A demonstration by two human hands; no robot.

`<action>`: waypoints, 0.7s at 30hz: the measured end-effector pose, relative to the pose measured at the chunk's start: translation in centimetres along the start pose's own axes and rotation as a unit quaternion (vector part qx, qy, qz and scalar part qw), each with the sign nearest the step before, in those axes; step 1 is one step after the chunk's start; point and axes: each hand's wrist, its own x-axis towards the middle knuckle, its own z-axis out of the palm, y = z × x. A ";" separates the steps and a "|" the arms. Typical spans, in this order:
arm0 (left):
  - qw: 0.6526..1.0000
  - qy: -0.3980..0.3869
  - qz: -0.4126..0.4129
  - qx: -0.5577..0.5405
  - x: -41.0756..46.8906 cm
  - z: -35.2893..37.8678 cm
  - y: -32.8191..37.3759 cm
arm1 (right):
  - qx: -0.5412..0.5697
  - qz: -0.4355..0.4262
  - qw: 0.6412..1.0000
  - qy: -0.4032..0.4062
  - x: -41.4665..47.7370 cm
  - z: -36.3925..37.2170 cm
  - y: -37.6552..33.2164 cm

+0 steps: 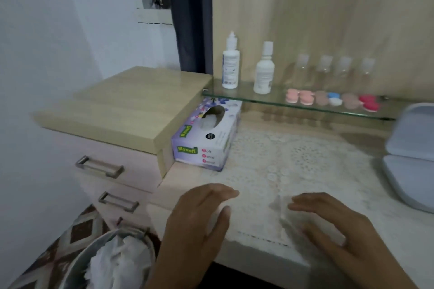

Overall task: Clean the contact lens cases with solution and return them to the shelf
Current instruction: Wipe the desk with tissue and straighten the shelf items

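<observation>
Several contact lens cases sit in a row on the glass shelf (258, 98): a pink pair (299, 96), a brown one (321, 98), a blue and white one (334, 98), another brown one (350, 101) and a red one (371, 103). Two white solution bottles (230, 63) (264, 70) stand at the shelf's left end. My left hand (199, 216) and my right hand (328, 220) hover flat over the lace-covered counter, fingers straight. A crumpled white tissue (285, 209) lies under my right fingertips. Both hands hold nothing.
A purple tissue box (206, 138) lies at the counter's left, against a raised wooden cabinet (122, 105) with drawers. Several small clear bottles (333, 70) stand at the shelf's back. A grey open case (413, 155) sits at the right edge. A bin with used tissues (112, 263) stands bottom left.
</observation>
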 end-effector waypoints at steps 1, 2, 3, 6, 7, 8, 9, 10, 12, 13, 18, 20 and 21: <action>1.000 -0.011 0.021 -0.002 0.6 1.2 0.6 | -0.023 0.014 1.000 -0.001 -0.7 -1.2 1.2; 0.999 -0.021 0.037 -0.003 1.2 2.3 1.1 | -0.045 0.030 0.999 -0.007 -1.5 -2.2 2.2; 0.998 -0.034 0.048 -0.003 1.7 3.4 1.6 | -0.066 0.047 0.997 -0.016 -2.3 -3.1 3.2; 0.994 -0.080 0.074 0.007 3.1 6.2 2.5 | -0.110 0.098 0.989 -0.019 -4.4 -4.7 5.5; 0.993 -0.088 0.082 0.007 3.3 7.0 2.7 | -0.127 0.110 0.985 -0.028 -5.0 -5.1 6.1; 0.992 -0.094 0.090 0.007 3.4 7.7 2.7 | -0.145 0.116 0.982 -0.041 -5.2 -5.3 6.4; 0.990 -0.103 0.095 0.009 3.3 8.4 2.7 | -0.166 0.123 0.976 -0.061 -5.3 -5.3 6.6; 0.988 -0.114 0.101 0.017 3.3 9.0 2.6 | -0.185 0.127 0.971 -0.082 -5.4 -5.3 6.7; 0.984 -0.137 0.107 0.043 3.1 9.9 2.3 | -0.213 0.146 0.958 -0.122 -5.5 -5.2 7.0; 0.982 -0.148 0.101 0.054 3.1 10.2 2.2 | -0.212 0.165 0.953 -0.136 -5.6 -5.2 6.9; 0.978 -0.178 0.076 0.076 3.2 10.6 1.9 | -0.226 0.142 0.959 -0.092 -6.0 -4.3 7.4; 0.978 -0.173 0.080 0.083 3.2 10.6 1.8 | -0.239 0.128 0.960 -0.071 -5.9 -4.2 7.6; 0.978 -0.171 0.081 0.086 3.2 10.6 1.8 | -0.244 0.126 0.959 -0.068 -5.9 -4.1 7.8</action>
